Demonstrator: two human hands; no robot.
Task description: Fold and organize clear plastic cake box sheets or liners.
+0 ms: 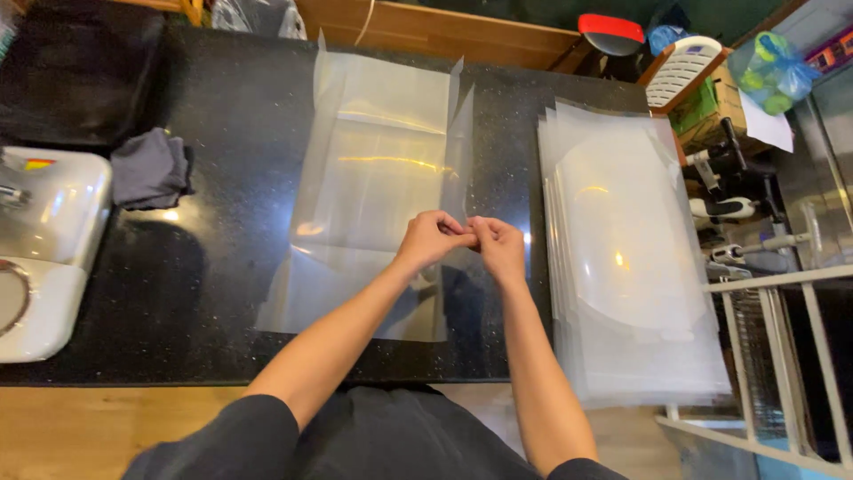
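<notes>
While both hands are meeting over the black countertop (222, 133), the scene is reading as follows.

Left hand: the left hand (433, 238) is curling nearly closed, its fingertips pinching the right edge of the clear plastic sheet (373, 169).
Right hand: the right hand (499, 249) is closing narrowly too, its fingertips pressing against those of the left hand on the same edge; what lies between the fingers is too small to tell.
Sheet: the clear plastic sheet is lying flat at the middle of the countertop, running from the far edge toward the near edge, with its right edge lifting slightly.
Stack: a stack of clear plastic sheets (631, 267) is resting just right of the hands, apart from the single sheet.
Containers: a white sink basin (53, 222) is sitting at the left; a white wire rack (773, 356) is standing at the near right; what either is holding cannot be told.
Cloth: a dark grey cloth (151, 169) is lying crumpled beside the basin.
Arm pose: both bare forearms are reaching forward from dark sleeves, converging so that the wrists are angling inward.
</notes>
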